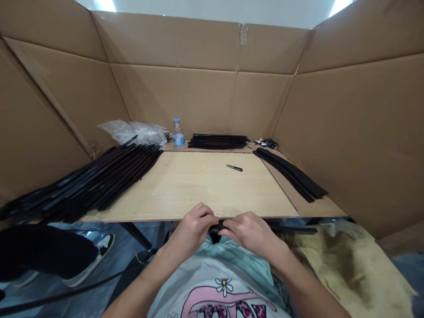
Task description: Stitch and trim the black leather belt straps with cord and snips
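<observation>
At the table's front edge my left hand (198, 224) and my right hand (249, 230) are close together, fingers pinched on a black strip (294, 230). The strip runs out to the right from under my right hand, just below the table edge. Its part between the hands is mostly covered by my fingers. A long dark band (79, 289) slants across the lower left; I cannot tell whether it belongs to the same strip. Beyond my hands, a small pair of thread snips (235, 168) lies on the table (198, 185).
A large pile of black strips (96, 176) covers the left side. More strips form a stack (217, 141) at the back, beside a water bottle (179, 134) and clear plastic bags (139, 131). Wider black strips (291, 172) lie right. Cardboard walls (205, 88) surround the table. A person's shoe (91, 260) shows lower left.
</observation>
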Tool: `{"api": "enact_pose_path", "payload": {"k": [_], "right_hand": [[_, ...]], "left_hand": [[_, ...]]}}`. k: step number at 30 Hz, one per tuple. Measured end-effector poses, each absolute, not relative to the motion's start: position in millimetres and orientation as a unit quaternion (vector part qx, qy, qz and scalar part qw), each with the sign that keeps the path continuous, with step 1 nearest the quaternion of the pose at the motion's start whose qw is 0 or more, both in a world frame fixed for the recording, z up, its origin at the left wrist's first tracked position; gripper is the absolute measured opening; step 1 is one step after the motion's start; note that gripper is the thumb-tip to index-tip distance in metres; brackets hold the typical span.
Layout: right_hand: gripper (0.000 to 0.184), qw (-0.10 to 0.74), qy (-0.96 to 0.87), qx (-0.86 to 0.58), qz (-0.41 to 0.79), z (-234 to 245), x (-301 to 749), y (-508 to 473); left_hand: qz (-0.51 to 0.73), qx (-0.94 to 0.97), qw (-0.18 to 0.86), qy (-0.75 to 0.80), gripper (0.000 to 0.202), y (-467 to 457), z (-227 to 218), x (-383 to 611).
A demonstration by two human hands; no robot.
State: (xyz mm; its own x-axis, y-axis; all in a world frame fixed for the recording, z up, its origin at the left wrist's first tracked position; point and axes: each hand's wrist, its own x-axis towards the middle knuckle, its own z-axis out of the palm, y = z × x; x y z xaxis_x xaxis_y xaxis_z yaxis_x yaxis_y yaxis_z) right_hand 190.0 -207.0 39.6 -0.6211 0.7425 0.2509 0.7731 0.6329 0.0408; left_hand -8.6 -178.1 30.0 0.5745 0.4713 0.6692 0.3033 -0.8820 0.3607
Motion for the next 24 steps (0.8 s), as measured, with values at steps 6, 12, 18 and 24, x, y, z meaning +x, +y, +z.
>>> {"api": "enact_pose_path", "payload": {"k": [6,12,18,24], "right_hand": [[0.046,0.181,-0.897,-0.378,-0.141,31.6,190.8,-209.5],[0.034,0.203,-0.904,-0.331,-0.178,30.1,186.4,-209.7],[0.033,0.23,-0.908,-0.317,-0.147,30.1,187.8,-206.9],[0.03,0.255,-0.9,-0.324,-0.139,37.7,201.2,-203.6]], "left_hand": [[0.338,0.814,0.322,0.344,0.015,-175.3,42.6,-14.0],[0.284,0.759,0.436,0.391,0.012,-172.5,49.0,-17.8],[0.242,0.722,0.519,0.388,0.013,-166.4,47.0,-27.0],[0.253,0.686,0.542,0.415,0.019,-154.5,62.1,-54.0]]}}
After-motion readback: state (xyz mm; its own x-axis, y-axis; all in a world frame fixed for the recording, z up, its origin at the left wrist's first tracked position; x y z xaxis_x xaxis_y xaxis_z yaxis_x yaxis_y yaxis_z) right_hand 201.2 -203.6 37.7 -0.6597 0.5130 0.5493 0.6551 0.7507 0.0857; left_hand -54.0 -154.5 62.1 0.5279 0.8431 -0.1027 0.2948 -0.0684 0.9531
